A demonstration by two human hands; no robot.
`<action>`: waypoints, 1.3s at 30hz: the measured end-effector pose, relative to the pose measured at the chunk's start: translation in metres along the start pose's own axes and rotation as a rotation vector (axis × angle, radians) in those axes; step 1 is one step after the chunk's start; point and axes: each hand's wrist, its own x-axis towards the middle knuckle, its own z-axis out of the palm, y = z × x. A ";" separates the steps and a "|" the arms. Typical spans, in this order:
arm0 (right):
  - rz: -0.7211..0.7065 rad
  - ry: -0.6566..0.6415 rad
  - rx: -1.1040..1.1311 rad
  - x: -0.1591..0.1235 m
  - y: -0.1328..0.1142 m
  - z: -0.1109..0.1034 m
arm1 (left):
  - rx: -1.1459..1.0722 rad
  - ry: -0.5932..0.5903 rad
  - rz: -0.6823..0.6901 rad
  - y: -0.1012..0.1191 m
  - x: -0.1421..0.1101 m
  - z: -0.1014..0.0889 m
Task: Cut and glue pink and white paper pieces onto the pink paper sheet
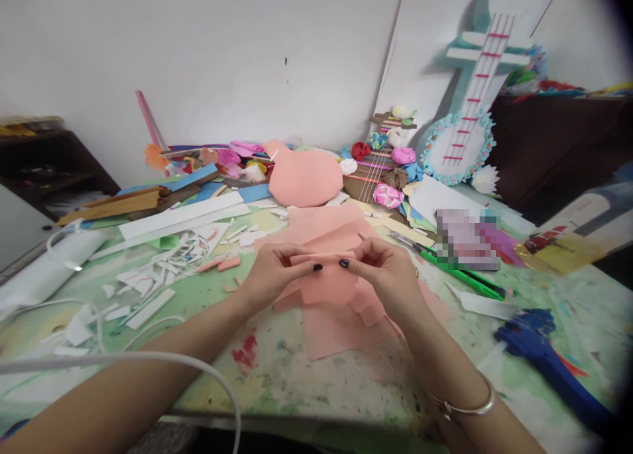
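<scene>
A narrow strip of salmon-pink paper (324, 259) stretches between my two hands, just above the table. My left hand (279, 269) pinches its left end, thumb toward me and fingers behind. At the other end my right hand (388, 269) pinches it the same way, the thumbs pointing at each other. A thin dark tip juts out by the right fingers; what it belongs to is hidden. Beneath the hands lie larger pink paper sheets (331, 338) and smaller cut pieces. Farther back, a rounded pink paper shape with a neck (306, 177) leans on the pile.
White paper scraps (148, 262) litter the left side, crossed by a white cable (198, 363). On the right lie a green-handled tool (465, 276) and a blue glue gun (548, 361). A paper lute (465, 124) and paper flowers (388, 195) stand along the wall.
</scene>
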 end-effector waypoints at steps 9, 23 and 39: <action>0.086 -0.029 0.156 0.001 0.006 -0.002 | -0.111 -0.004 -0.060 -0.002 0.000 0.000; 0.089 -0.084 0.223 -0.004 0.000 0.001 | 0.017 -0.003 0.023 0.001 -0.002 0.000; 0.103 -0.218 0.191 -0.004 0.000 0.001 | -0.496 -0.079 -0.257 -0.001 -0.002 0.001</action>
